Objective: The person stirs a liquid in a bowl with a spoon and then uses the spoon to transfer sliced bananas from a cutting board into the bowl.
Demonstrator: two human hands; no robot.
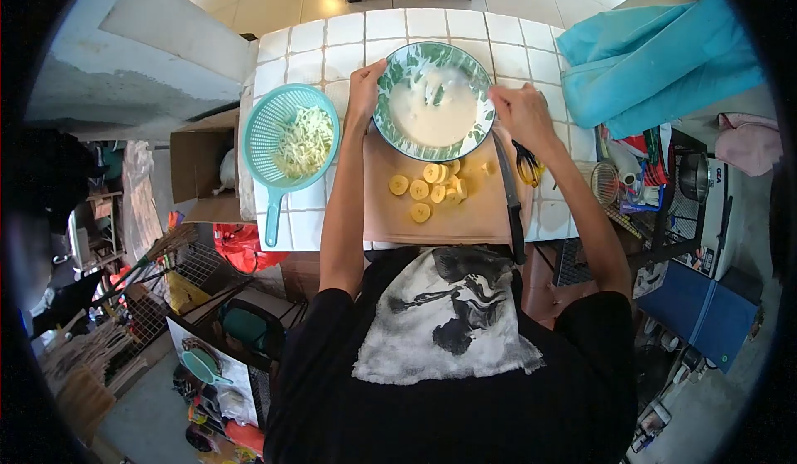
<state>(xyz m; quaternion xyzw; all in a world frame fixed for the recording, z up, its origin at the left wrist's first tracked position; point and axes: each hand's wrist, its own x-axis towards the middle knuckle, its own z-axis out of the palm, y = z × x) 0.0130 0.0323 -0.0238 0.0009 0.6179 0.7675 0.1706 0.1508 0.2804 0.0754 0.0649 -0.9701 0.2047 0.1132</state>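
Note:
A green-and-white enamel plate (481, 74) holds a pale, creamy batter (432, 115). My left hand (365, 92) is closed on its left rim. Across from it, my right hand (521, 115) pinches the right rim, fingers bent. The plate overlaps the far edge of a brown cutting board (382, 223). Banana slices (420, 191), several of them, lie loose on that board just below the plate. A knife (508, 186) lies along the board's right side, its black handle toward my body. Scissors (527, 165) with yellow-and-black handles are partly hidden under my right forearm.
On the white-tiled counter (303, 41), a turquoise colander (274, 198) of shredded cabbage (303, 142) stands left of my left forearm. A turquoise cloth (656, 65) hangs at the right. A cardboard box (199, 165) sits beside the counter's left side.

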